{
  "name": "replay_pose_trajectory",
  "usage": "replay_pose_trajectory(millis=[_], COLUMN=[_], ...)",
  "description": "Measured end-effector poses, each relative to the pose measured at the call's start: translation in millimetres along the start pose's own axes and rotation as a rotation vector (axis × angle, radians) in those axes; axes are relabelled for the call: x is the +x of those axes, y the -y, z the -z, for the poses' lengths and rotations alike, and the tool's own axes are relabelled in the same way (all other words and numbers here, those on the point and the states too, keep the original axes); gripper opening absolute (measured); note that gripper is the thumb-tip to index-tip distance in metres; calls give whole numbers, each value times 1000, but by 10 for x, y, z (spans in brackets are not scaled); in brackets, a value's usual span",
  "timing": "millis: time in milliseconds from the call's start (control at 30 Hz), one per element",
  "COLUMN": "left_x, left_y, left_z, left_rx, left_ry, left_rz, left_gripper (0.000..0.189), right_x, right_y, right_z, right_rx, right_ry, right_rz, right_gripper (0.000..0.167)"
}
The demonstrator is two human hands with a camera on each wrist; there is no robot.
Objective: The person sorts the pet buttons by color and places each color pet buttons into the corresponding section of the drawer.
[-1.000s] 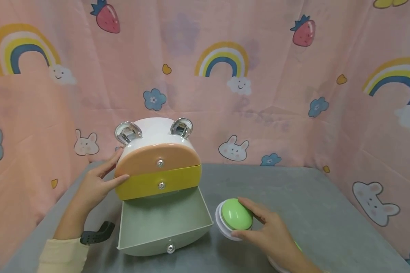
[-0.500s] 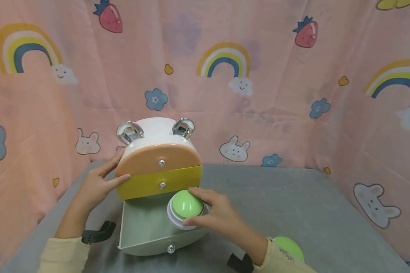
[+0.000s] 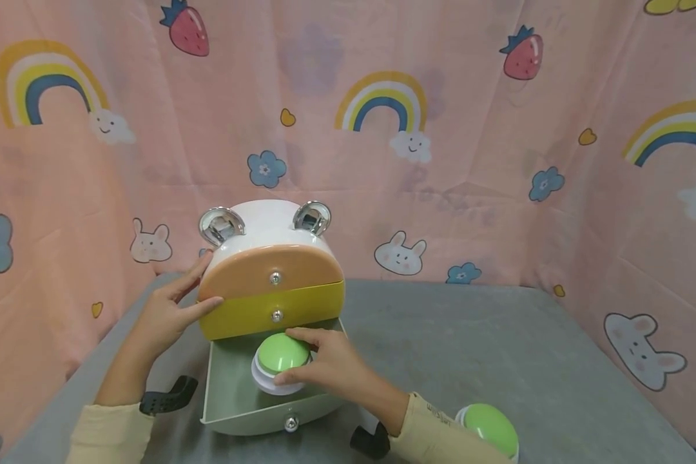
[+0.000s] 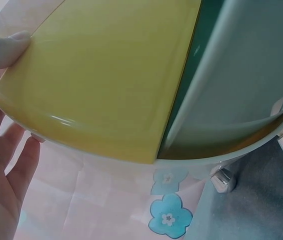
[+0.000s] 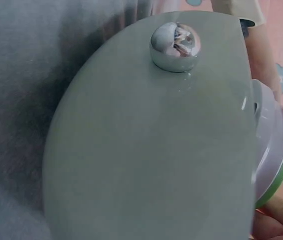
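A small drawer cabinet point(image 3: 274, 225) with a white top and two chrome ears stands on the grey table. Its orange point(image 3: 243, 277) and yellow point(image 3: 240, 314) drawers are closed, while the pale green bottom drawer point(image 3: 226, 380) is pulled out. My left hand point(image 3: 171, 312) holds the cabinet's left side, thumb on the front and fingers round the side. Between thumb and fingers, my right hand point(image 3: 336, 364) grips a buzzer button point(image 3: 283, 353) with a green dome and white base, inside the bottom drawer's outline. In the right wrist view, the drawer front point(image 5: 151, 135) hides part of the button's white base point(image 5: 271, 135).
A second green-domed button point(image 3: 490, 426) sits on the table at the front right, partly behind my right sleeve point(image 3: 441, 432). A chrome knob point(image 3: 290, 423) sticks out from the bottom drawer's front. Pink printed cloth point(image 3: 470, 232) hangs behind and at both sides.
My right hand has carried the button left from beside the cabinet to over the bottom drawer, then farther in and lower. The second button has come into fuller view. My left hand stays put.
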State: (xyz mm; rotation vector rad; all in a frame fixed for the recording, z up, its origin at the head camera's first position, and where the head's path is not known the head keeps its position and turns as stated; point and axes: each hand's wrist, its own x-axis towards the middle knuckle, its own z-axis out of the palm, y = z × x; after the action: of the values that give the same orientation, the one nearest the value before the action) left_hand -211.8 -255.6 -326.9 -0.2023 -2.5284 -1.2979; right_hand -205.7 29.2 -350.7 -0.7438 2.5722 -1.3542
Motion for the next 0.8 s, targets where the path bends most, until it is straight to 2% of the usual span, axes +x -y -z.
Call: replay_pose_trajectory(millis=[300, 800], left_x=[5, -1], left_y=[8, -22], left_z=[4, 4], left_rx=[21, 9], left_ry=[-2, 9], left_rz=[11, 16], left_gripper=[79, 78], right_x=[130, 183], right_y=[-1, -39], right_z=[-147, -243], right_rx=[-122, -162], right_ry=[70, 180], right_rz=[-21, -44], right_gripper=[68, 71])
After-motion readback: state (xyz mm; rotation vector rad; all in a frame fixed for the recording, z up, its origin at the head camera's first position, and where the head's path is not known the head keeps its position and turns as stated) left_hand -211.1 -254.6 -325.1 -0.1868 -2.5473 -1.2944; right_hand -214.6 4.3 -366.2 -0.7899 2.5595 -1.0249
